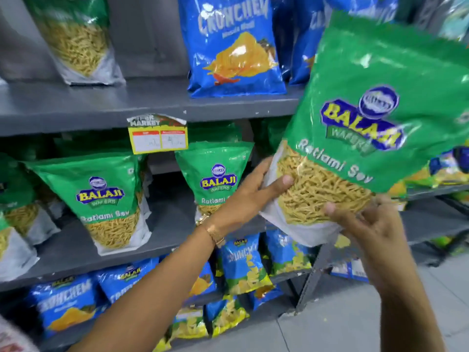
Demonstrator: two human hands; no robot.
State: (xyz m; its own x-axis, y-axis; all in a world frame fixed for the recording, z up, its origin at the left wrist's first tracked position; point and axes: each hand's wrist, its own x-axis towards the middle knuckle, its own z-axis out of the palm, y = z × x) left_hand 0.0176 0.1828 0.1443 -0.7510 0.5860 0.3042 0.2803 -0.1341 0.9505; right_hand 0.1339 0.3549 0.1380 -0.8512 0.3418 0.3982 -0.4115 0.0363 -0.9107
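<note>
Green snack bag point(375, 102), clear window at btm showing thin yellow sticks, is held off the shelves at the right of the view, in front of the rack. Bag is tilted: top edge leans to the right, btm corner points down and left. Label side faces the camera.

Hand status:
- Left hand point(251, 191): grips bag's lower left edge. Thumb point(286, 180) lies on the front over the window; the other fingers wrap behind and are mostly hidden. Gold bracelet point(214, 233) at the wrist.
- Right hand point(373, 227): holds the btm of the bag from below. Thumb tip point(330, 207) presses on the window's lower edge; fingers are curled under and behind the bag.
- Both hands are clamped on the same bag, near each other but not touching.

Surroundings, nearest first:
- Middle shelf point(172, 224), grey metal, just behind the left hand. Carries more green bags of the same kind, upright, e.g. one centre point(218, 179) and one further left point(109, 196).
- Yellow price tag point(158, 135) hangs on the front lip of the upper shelf point(101, 105).
- Upper shelf: blue bag point(233, 47) upright at centre; a green-and-clear bag point(78, 39) well to its left.
- Lower shelves: rows of small blue bags point(68, 301), some leaning.
- Grey tiled floor point(355, 326) at btm right.
</note>
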